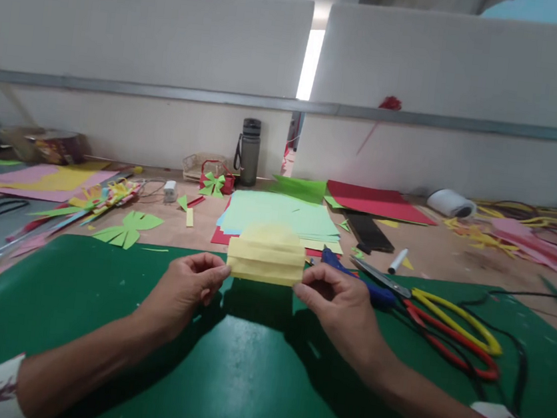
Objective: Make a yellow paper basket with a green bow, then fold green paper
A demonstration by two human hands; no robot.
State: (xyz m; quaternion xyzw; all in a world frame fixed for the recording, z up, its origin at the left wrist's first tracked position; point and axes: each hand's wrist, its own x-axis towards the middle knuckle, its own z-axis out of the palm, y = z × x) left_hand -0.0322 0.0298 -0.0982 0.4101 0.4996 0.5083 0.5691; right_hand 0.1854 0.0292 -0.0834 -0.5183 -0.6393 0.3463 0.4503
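A piece of yellow paper [266, 261] with crosswise folds and a rounded top is held up above the green mat [239, 379]. My left hand [194, 284] pinches its lower left corner between thumb and fingers. At the opposite corner, my right hand [335, 303] grips the paper's right edge the same way. Right behind it lies a stack of pale green paper sheets [283, 213]. Close to my right hand are a blue glue gun [377, 293], partly hidden by the hand, and large scissors [427, 313] with yellow and red handles.
Green paper leaves [130, 228] lie at the left, near pink and yellow sheets [55, 178]. A grey bottle [249, 152] stands by the wall beside a small red basket [217, 182]. Red paper [374, 201], a marker [398, 261] and black cords [518, 350] are on the right.
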